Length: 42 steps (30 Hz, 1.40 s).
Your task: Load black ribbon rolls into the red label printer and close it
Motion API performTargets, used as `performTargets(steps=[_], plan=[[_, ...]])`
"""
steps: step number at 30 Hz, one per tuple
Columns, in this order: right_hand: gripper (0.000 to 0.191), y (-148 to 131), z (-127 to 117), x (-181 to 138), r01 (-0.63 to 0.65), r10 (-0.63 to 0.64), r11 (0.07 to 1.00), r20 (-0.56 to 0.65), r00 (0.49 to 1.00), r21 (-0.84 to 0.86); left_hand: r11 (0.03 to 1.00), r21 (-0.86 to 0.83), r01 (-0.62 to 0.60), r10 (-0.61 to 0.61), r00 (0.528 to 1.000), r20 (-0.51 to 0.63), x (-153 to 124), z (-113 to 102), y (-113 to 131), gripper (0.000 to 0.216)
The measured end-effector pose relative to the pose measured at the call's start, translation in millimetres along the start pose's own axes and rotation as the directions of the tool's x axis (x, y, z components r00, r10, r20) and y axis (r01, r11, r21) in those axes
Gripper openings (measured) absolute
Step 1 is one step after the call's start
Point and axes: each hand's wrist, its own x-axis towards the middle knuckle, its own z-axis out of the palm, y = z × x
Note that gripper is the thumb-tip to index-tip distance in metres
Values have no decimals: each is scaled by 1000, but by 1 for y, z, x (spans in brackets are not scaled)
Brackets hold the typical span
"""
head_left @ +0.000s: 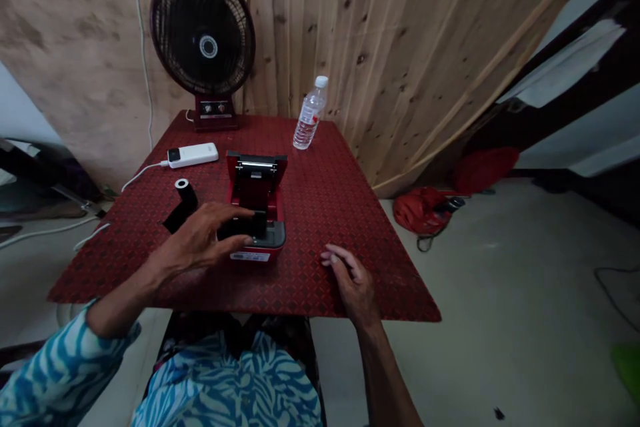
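At table centre stood the printer point(257, 208), a small red unit with its lid raised toward the far wall and its paper bay open to us. Our left hand point(207, 240) lay across its near left corner, fingers point(235, 213) spread and loosely curved, the tips reaching over the bay's rim and the front panel; the hand was open and touched the printer without clasping it. We could not tell whether anything lay in the bay beneath those fingertips. Our right hand point(350, 280) rested flat on the table point(320, 187) just right of the printer and apart from it, fingers relaxed and slightly bent, holding nothing.

Left of the printer, near our left wrist, lay a black roll point(183, 203) with a white core at its far end, tilted across the red patterned surface. Beyond it sat a white power bank point(193, 155), a white cable point(140, 173) running from its left end off the table edge. Farther back, a clear water bottle point(311, 113) with a white cap stood upright near the far right corner, well apart from the printer. A dark fan point(203, 30) on a red base stood at the far edge, facing us, against wooden boards point(400, 47) leaning on the wall. On the floor to the right lay a red bag point(423, 210). Blue-and-white patterned sleeves point(55, 373) framed the lower view.
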Motion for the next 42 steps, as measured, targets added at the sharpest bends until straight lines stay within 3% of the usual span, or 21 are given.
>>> performTargets(steps=[4,9,16,19,23,28,32,38,42], plan=[[33,-2,0,-1,-6,6,1000,-8,1000,-11,980,142,-138,153,983,-104,11,16,0,21],[37,-5,0,-1,-23,22,1000,-22,999,-13,925,282,-253,292,950,-107,6,23,8,20],[46,-1,-4,1,-57,57,998,-4,998,-30,932,306,-193,250,955,-158,-16,41,18,17],[48,-2,0,4,-36,36,998,17,999,-44,932,300,-205,278,934,-223,-19,48,18,17],[43,-5,13,15,21,-16,998,77,997,-62,923,328,-202,285,931,-228,-16,57,14,14],[40,-27,29,18,50,-45,995,65,997,-87,907,359,-218,309,925,-220,-19,56,10,16],[37,-46,39,19,117,-115,992,47,992,-52,930,281,-239,304,928,-217,-27,50,10,22],[33,-61,53,56,162,-165,981,16,986,103,933,267,-241,321,894,-312,-30,56,5,21],[42,-80,67,95,150,-155,950,-1,988,275,915,297,-272,356,892,-279,-31,52,7,22]])
